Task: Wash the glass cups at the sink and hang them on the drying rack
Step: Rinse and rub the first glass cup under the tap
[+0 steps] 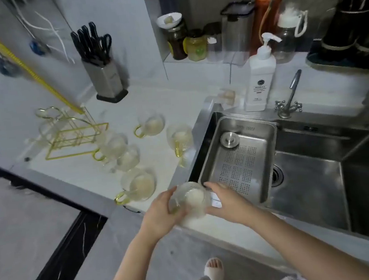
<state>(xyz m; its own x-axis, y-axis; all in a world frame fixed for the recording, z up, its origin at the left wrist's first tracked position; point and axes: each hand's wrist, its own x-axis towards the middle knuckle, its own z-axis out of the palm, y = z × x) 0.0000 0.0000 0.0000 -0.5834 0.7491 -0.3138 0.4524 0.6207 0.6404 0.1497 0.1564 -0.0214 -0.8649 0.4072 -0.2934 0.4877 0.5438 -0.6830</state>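
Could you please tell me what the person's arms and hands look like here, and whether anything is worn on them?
Both forearms are bare right up to where they leave the bottom of the frame, with no sleeves visible. The left hand and the right hand are bare too: no gloves, and I can make out no rings, watch or bracelet, though the picture is slightly blurred.

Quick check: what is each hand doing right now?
Left hand: fingers curled round the glass cup, gripping it.
Right hand: on the cup's other side, touching it; grip cannot be told.
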